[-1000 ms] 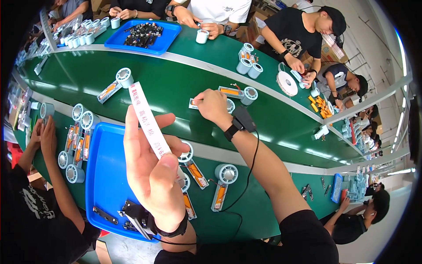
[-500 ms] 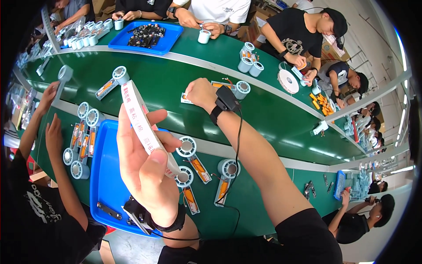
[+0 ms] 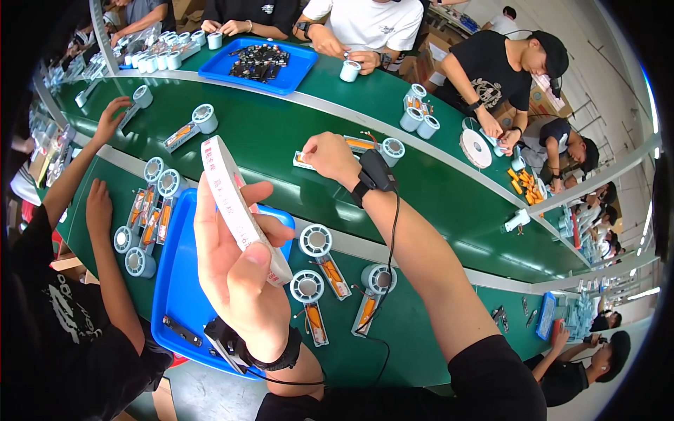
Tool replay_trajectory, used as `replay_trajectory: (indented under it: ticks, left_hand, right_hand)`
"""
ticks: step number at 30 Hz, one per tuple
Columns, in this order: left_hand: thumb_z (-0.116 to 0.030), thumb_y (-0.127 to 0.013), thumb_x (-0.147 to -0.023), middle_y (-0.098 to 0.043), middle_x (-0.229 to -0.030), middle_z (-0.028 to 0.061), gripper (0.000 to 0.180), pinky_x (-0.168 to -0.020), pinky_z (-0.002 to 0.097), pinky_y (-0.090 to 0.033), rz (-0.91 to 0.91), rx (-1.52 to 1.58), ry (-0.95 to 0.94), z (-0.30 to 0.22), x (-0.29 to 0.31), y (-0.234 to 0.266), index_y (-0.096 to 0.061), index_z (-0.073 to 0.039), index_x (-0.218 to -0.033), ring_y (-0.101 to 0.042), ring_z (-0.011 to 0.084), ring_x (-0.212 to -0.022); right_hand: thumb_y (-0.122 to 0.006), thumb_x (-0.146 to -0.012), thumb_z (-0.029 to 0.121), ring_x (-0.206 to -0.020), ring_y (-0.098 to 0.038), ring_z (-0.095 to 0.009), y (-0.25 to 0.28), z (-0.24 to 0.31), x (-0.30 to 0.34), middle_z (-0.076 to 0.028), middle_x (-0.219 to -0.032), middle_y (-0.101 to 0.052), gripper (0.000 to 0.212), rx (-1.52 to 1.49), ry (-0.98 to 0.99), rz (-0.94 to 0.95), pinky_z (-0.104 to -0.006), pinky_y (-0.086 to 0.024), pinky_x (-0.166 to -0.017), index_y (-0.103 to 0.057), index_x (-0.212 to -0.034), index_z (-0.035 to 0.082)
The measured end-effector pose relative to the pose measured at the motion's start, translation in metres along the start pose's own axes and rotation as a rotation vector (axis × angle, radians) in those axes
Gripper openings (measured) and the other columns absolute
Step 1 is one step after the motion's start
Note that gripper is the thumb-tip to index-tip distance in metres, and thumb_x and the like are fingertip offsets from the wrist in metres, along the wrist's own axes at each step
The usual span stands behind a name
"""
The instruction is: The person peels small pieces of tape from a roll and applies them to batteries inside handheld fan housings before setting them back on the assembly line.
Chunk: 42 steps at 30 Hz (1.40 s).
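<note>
My left hand (image 3: 246, 291) is raised over the blue tray, thumb and fingers closed around a roll of white tape (image 3: 230, 193) with red print, held tilted on edge. Across the green belt, my right hand (image 3: 335, 161) has its fingers curled together at the handle end of a pale blue handheld fan (image 3: 392, 149). The fan's handle lies open, showing an orange battery and thin wires, and my hand covers part of it. Whatever sits between those fingertips is hidden. Another open fan (image 3: 203, 118) lies farther left on the belt.
The blue tray (image 3: 165, 298) at near left holds a dark strip-shaped part (image 3: 182, 330). Open fans (image 3: 316, 240) lie near me, others (image 3: 153, 170) left of the tray. A neighbour's hand (image 3: 111, 121) holds a fan. Opposite workers have a parts tray (image 3: 298, 83) and white reel (image 3: 476, 149).
The whole view has shifted, moving the scene slightly right and down. My right fingertips appear lifted a little off the fan's handle end. The neighbour's fan has moved lower, toward the belt.
</note>
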<state>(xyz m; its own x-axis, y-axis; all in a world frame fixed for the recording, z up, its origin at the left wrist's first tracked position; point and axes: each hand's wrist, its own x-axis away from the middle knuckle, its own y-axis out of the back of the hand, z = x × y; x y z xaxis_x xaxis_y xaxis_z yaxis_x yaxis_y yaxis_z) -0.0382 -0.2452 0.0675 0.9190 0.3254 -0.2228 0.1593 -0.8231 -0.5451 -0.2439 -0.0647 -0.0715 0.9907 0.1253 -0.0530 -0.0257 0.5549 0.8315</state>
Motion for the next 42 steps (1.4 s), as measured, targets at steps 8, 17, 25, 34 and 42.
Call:
replay_trajectory:
  ticks: [8, 17, 25, 34, 42]
  left_hand:
    - [-0.026, -0.064, -0.08, -0.062, -0.122, 0.025, 0.086, -0.074, 0.0296, -0.05, -0.02, -0.003, 0.008, -0.002, -0.002, 0.0, -0.034, 0.009, -0.153, -0.065, 0.0183, -0.079]
    - [-0.03, -0.067, -0.08, -0.061, -0.123, 0.026, 0.089, -0.072, 0.0291, -0.051, -0.021, 0.008, 0.024, 0.0, -0.001, -0.001, -0.034, 0.008, -0.153, -0.065, 0.0181, -0.079]
    - [-0.032, -0.069, -0.081, -0.063, -0.121, 0.025, 0.088, -0.073, 0.0287, -0.051, -0.039, -0.044, 0.012, -0.001, -0.004, 0.001, -0.036, 0.008, -0.152, -0.066, 0.0189, -0.078]
    - [-0.04, -0.06, -0.086, -0.064, -0.115, 0.0195, 0.079, -0.064, 0.0283, -0.049, -0.021, -0.189, -0.013, 0.002, -0.01, 0.011, -0.041, 0.009, -0.146, -0.064, 0.0176, -0.067]
    - [-0.037, -0.059, -0.086, -0.065, -0.109, 0.0199, 0.076, -0.057, 0.0268, -0.05, 0.001, -0.159, -0.031, 0.01, -0.011, 0.012, -0.042, 0.008, -0.146, -0.064, 0.0174, -0.064]
  right_hand:
    - [-0.071, -0.083, 0.017, -0.09, -0.07, -0.032, -0.015, 0.009, -0.001, -0.012, -0.094, -0.072, 0.013, 0.067, 0.071, -0.086, -0.0437, -0.055, -0.078, -0.079, -0.091, 0.011]
    - [-0.065, -0.082, 0.016, -0.091, -0.07, -0.036, -0.032, 0.006, -0.02, -0.014, -0.099, -0.071, 0.016, 0.1, 0.247, -0.078, -0.046, -0.055, -0.08, -0.078, -0.092, 0.013]
    - [-0.072, -0.079, 0.019, -0.086, -0.073, -0.029, -0.031, 0.041, -0.045, -0.006, -0.084, -0.076, 0.015, 0.069, 0.149, 0.069, -0.0419, -0.056, -0.071, -0.077, -0.092, 0.014]
    - [-0.077, -0.077, 0.02, -0.089, -0.073, -0.031, -0.048, 0.048, -0.056, -0.011, -0.092, -0.075, 0.022, -0.087, 0.335, 0.242, -0.0415, -0.056, -0.077, -0.077, -0.097, 0.011]
    - [-0.082, -0.078, 0.033, -0.099, -0.067, -0.038, -0.005, 0.003, -0.074, -0.024, -0.115, -0.065, 0.048, 0.083, 0.279, -0.298, -0.0437, -0.053, -0.092, -0.071, -0.118, 0.009]
